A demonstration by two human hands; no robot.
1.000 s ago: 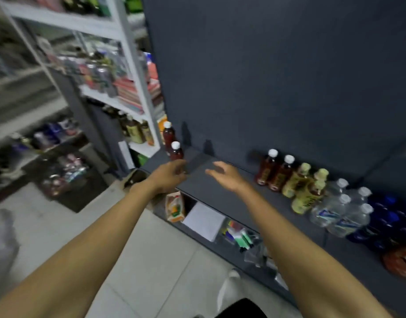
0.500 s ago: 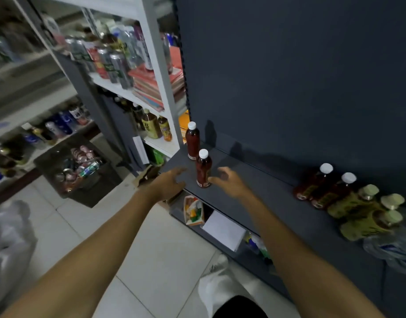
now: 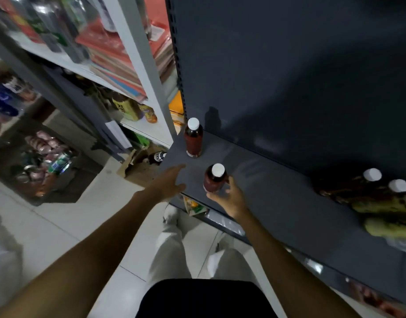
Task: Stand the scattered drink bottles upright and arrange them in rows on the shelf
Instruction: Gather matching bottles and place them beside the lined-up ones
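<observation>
Two red bottles: near bottle point(image 3: 215, 180) gripped by right hand point(image 3: 229, 198); left hand point(image 3: 168, 184) open (empty), far bottle point(image 3: 193, 141) behind

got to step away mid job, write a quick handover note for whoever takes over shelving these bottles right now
Right hand: grips the near red bottle, upright near the front edge of the dark shelf.
Left hand: open, holds nothing, at the shelf's front left corner.
Far red bottle: upright at the back left, against the back panel.
Right end of the shelf: two white-capped dark bottles and the yellow bottles sit bunched together; too blurred to tell whether they stand or lean.
Done: the two red bottles stand on the left.
Left: line up the held bottle with the far one, then bring over and row up the bunch on the right.
</observation>
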